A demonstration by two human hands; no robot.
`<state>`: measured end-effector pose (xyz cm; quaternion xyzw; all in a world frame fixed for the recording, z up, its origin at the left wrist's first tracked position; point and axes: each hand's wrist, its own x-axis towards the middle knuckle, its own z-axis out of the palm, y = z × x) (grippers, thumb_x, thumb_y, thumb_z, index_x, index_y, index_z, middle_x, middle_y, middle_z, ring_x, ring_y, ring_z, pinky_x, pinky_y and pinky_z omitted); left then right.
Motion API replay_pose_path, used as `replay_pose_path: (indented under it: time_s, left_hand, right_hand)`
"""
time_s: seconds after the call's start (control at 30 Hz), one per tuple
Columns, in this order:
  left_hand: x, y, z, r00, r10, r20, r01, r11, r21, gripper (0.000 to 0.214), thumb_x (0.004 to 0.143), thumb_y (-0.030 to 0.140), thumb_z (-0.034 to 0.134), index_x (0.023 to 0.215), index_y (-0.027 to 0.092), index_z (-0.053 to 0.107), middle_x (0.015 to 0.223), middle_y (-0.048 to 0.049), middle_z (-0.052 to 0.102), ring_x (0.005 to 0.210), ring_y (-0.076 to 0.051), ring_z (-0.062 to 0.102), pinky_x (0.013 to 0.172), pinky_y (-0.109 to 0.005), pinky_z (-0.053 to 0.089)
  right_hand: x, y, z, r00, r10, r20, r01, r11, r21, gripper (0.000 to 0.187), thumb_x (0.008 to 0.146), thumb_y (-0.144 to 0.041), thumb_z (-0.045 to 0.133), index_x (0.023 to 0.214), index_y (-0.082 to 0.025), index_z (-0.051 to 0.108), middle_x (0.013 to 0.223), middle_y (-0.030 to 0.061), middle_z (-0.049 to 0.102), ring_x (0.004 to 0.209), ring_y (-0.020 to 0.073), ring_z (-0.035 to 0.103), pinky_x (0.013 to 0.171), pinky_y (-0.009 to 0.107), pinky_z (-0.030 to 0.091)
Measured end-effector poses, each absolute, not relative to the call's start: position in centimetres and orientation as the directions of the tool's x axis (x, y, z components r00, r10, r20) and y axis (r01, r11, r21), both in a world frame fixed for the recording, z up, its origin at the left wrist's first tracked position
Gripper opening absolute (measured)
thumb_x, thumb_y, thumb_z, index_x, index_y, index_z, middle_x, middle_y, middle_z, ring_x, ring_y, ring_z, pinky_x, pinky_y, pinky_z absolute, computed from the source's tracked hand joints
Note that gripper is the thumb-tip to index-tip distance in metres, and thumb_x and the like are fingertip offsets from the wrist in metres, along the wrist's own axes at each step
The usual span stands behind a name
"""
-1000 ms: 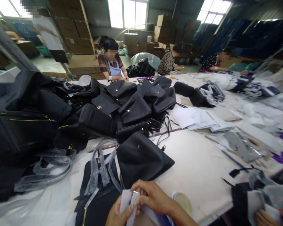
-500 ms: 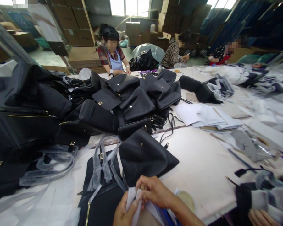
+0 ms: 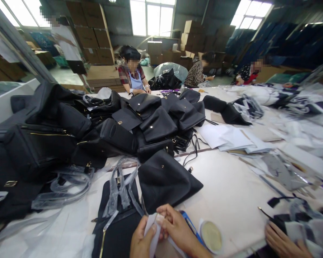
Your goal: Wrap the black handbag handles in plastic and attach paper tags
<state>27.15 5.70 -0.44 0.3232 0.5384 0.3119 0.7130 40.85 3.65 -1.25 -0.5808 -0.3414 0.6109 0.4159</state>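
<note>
At the bottom centre, my left hand (image 3: 140, 242) and my right hand (image 3: 177, 229) both pinch a strip of white wrapping paper (image 3: 154, 233) around a small metal part of a bag. The black bag (image 3: 118, 215) lies flat on the table right in front of them, its straps (image 3: 121, 190) wrapped in clear plastic. Its flap (image 3: 167, 179) is turned up beyond my fingers. A roll of tape (image 3: 211, 236) and a blue-handled tool (image 3: 192, 227) lie just right of my right hand.
A big pile of black bags (image 3: 97, 125) fills the left and middle of the white table (image 3: 231, 186). White sheets (image 3: 226, 138) and scraps lie to the right. Another person's hand (image 3: 281, 243) works at the bottom right. Three people sit at the far side; cardboard boxes (image 3: 91, 32) stand behind.
The view has tilted and shifted slightly. My hands keep working the white paper, and the tape roll and blue tool now show beside my right hand.
</note>
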Motion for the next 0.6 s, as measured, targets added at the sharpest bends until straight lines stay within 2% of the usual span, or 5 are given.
replay_pose_path:
  time_s: [0.1,0.27,0.33,0.4,0.6]
  left_hand:
    - [27.2,5.3,0.7,0.229,0.839,-0.493,-0.053,0.516,0.855,0.035,0.065,0.047,0.072,0.079,0.016,0.066,0.071,-0.0021,0.068,0.069,-0.021,0.062,0.066,-0.027,0.049]
    - [27.2,4.4,0.9,0.179,0.910,-0.374,0.077,0.366,0.928,0.030,0.075,0.045,0.064,0.083,0.017,0.063,0.076,-0.0031,0.069,0.076,-0.022,0.063,0.071,-0.028,0.047]
    - [27.3,4.0,1.1,0.154,0.925,-0.347,0.088,0.337,0.937,0.031,0.076,0.046,0.064,0.085,0.017,0.062,0.081,-0.0052,0.071,0.079,-0.023,0.065,0.073,-0.028,0.047]
    - [27.4,3.7,1.3,0.154,0.935,-0.319,0.091,0.308,0.947,0.029,0.078,0.047,0.062,0.085,0.018,0.061,0.081,-0.0057,0.071,0.079,-0.024,0.065,0.074,-0.029,0.047]
    - [27.3,3.0,0.6,0.231,0.951,-0.207,0.239,0.151,0.959,0.027,0.080,0.049,0.056,0.076,0.023,0.060,0.071,-0.0014,0.068,0.066,-0.020,0.059,0.067,-0.025,0.043]
  right_hand:
    - [40.0,2.9,-1.2,0.105,0.899,-0.425,-0.103,-0.415,-0.904,0.027,0.083,-0.043,0.057,0.084,-0.016,0.058,0.061,-0.0027,0.058,0.052,0.0116,0.056,0.048,0.021,0.040]
    - [39.4,2.4,-0.5,0.305,0.898,-0.318,0.109,-0.364,-0.925,0.028,0.082,-0.044,0.058,0.073,-0.017,0.058,0.063,-0.0015,0.059,0.060,0.0129,0.054,0.055,0.022,0.042]
    - [39.3,2.3,-0.6,0.337,0.891,-0.303,0.130,-0.363,-0.923,0.029,0.081,-0.044,0.058,0.070,-0.018,0.057,0.061,-0.0020,0.057,0.058,0.0127,0.053,0.053,0.022,0.041]
    - [39.2,2.1,-0.9,0.356,0.879,-0.316,0.073,-0.364,-0.929,0.029,0.080,-0.044,0.059,0.068,-0.018,0.056,0.058,-0.0029,0.055,0.053,0.0120,0.051,0.049,0.022,0.040]
    - [38.3,2.0,-1.9,0.408,0.804,-0.432,-0.220,-0.373,-0.901,0.029,0.071,-0.044,0.065,0.069,-0.017,0.055,0.051,-0.0055,0.051,0.040,0.0098,0.048,0.042,0.021,0.039]
